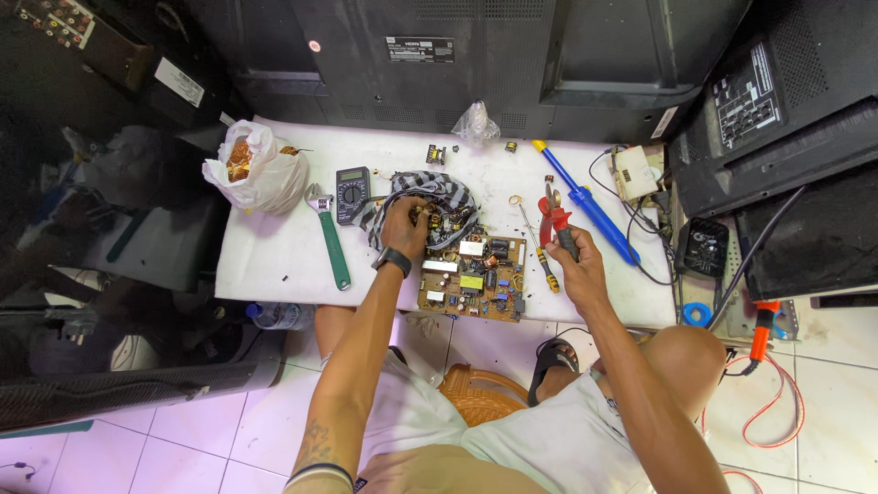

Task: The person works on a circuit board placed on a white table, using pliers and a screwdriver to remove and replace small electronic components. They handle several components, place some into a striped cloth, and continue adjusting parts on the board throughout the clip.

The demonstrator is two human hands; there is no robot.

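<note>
A brown circuit board lies at frame centre on a low white table. The left hand (watch on its wrist) pinches a part at the board's upper-left corner; the right hand grips red-handled pliers. Farther up lie a multimeter and green wrench.

Matt white tabletop, striped cloth, red-plastic-handled metal pliers (glossy grips), crinkled plastic bag.

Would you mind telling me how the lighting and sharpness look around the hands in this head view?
Head view: even, bright light on the white table, pinkish tint at its edges; left hand on the circuit board and right hand holding red pliers are sharp; wide-angle bending at the borders; left corner dark.
</note>
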